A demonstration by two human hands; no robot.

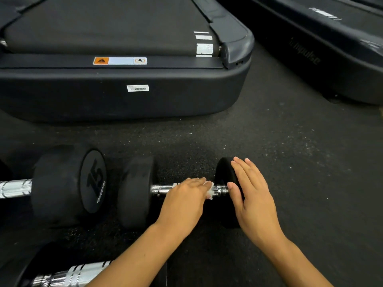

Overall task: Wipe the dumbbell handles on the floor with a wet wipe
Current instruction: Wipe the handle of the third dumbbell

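A small black dumbbell lies on the dark rubber floor, its chrome handle running left to right. My left hand lies over the handle's right half, pressing a white wet wipe against it; only a corner of the wipe shows. My right hand rests with straight fingers on the dumbbell's right weight head. A larger dumbbell marked 15 lies to the left, its chrome handle partly out of view. A third chrome handle shows at the bottom left, partly hidden by my left forearm.
A black treadmill base stands just beyond the dumbbells, spanning most of the width. A second treadmill runs along the upper right. Speckled black rubber floor stretches to the right of my hands.
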